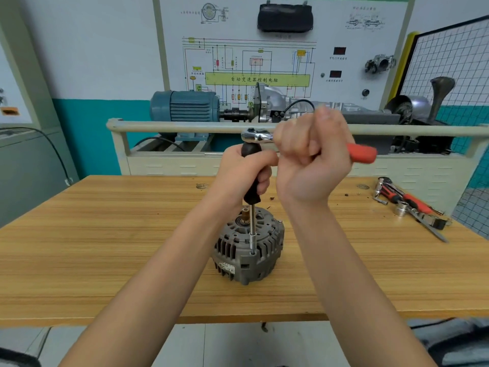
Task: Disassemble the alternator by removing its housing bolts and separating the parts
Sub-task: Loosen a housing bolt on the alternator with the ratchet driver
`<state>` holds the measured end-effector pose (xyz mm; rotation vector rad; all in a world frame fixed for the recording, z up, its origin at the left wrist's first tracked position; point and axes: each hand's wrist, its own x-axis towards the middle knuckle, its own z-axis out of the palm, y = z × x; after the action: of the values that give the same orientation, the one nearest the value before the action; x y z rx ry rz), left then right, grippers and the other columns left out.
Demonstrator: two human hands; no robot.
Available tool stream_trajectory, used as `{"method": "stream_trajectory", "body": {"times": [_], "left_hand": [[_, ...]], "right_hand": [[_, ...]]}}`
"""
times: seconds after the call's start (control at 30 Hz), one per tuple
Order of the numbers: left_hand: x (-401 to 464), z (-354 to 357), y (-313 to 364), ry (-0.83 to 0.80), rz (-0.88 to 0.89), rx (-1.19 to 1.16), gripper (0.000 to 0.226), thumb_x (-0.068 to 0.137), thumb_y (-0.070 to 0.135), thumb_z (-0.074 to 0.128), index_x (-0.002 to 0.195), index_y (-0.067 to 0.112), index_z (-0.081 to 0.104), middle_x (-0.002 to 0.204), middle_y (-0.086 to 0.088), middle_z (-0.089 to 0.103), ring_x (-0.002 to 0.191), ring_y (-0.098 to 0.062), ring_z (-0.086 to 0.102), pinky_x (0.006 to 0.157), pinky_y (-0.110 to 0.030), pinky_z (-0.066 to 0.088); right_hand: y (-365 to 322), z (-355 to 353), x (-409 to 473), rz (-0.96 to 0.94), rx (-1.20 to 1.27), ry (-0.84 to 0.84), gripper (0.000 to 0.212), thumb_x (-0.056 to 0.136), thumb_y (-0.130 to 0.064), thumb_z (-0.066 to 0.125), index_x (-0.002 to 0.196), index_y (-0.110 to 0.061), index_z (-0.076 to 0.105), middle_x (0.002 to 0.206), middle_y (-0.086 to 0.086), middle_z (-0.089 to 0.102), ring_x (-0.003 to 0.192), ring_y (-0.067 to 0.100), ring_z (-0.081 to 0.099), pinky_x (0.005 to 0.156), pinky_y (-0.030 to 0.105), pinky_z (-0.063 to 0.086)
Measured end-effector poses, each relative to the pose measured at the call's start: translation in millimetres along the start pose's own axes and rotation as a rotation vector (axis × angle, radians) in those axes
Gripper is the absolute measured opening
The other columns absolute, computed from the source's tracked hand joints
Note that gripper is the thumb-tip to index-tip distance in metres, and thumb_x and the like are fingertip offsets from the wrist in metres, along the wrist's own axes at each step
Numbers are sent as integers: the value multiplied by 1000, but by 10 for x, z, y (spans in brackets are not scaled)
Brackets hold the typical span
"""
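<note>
Standing upright mid-bench (79, 234), the alternator (248, 247) has a socket extension (253, 229) planted on a housing bolt at its near rim. The left hand (243, 173) grips the extension's black handle (251, 176). The right hand (312, 160), somewhat blurred, seems to be wrapped round the ratchet (258, 135) with its red grip (362, 152).

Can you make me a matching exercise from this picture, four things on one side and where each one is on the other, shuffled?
Things:
1. alternator
2. ratchet wrench
3. black driver handle
4. spare tools

Places:
A. gripped by the left hand
B. lying at the bench's right end
C. standing mid-bench under the socket
D. held by the right hand

Pairs: 1-C, 2-D, 3-A, 4-B
</note>
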<state>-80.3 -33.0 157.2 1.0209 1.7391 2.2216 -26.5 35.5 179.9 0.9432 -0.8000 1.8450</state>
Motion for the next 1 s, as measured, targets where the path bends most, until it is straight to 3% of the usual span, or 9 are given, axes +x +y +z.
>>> {"method": "stream_trajectory", "body": {"times": [0.13,0.27,0.43,0.57,0.63,0.7,0.83,0.9,1.0], "left_hand": [[47,-52,52,-171,-42,-146,35,75,5,59,45,19,45,42,2,36,36,-13,32,41,-19,30],[57,-46,62,-297,-79,-239,37,79,6,52,48,18,36,37,7,27,29,-5,20,36,-15,18],[34,68,34,-20,-2,-72,45,86,-7,47,54,19,28,40,7,23,34,-8,14,39,-16,14],[10,145,26,168,40,26,39,86,-4,53,58,16,34,41,8,32,36,-8,24,41,-18,21],[-26,249,19,132,121,20,32,86,18,52,58,20,37,45,15,36,45,-3,32,51,-20,27],[-96,380,21,-67,212,-107,33,85,42,33,58,24,36,50,15,32,54,-2,28,57,-17,23],[-34,156,17,168,129,80,31,87,9,55,60,6,42,47,1,41,44,-10,35,42,-20,28],[5,77,17,76,33,-15,35,84,-4,55,59,12,37,42,5,35,36,-9,28,38,-18,23],[36,9,54,-108,-44,-111,28,71,5,59,53,15,41,42,3,34,37,-11,28,40,-21,25]], "right_hand": [[-39,-166,175,334,317,154,47,86,-13,43,39,-18,37,32,-5,25,38,12,9,41,21,22],[16,-266,264,446,524,267,47,85,-17,41,38,-14,37,30,-3,25,39,12,6,40,22,19],[-37,-184,162,322,347,188,50,89,-13,40,39,-18,38,32,-6,26,38,12,9,41,23,22],[20,44,-77,-69,-95,32,38,83,-7,51,49,-22,45,41,-10,34,38,7,26,47,24,23],[76,137,-203,-266,-351,-48,32,81,-8,51,52,-21,45,47,-11,37,42,5,32,49,23,26],[95,168,-272,-335,-467,-94,30,82,-7,50,54,-14,42,46,-7,33,42,8,32,47,23,26],[25,134,-207,-211,-339,-21,36,80,-11,52,51,-27,37,47,-10,35,43,8,30,51,28,24],[-16,75,-97,-109,-142,-7,40,81,-5,50,50,-24,32,41,-6,27,39,5,26,49,24,21],[-59,-43,74,90,81,26,45,86,-3,39,46,-21,28,35,-8,28,35,6,18,44,21,22]]}}
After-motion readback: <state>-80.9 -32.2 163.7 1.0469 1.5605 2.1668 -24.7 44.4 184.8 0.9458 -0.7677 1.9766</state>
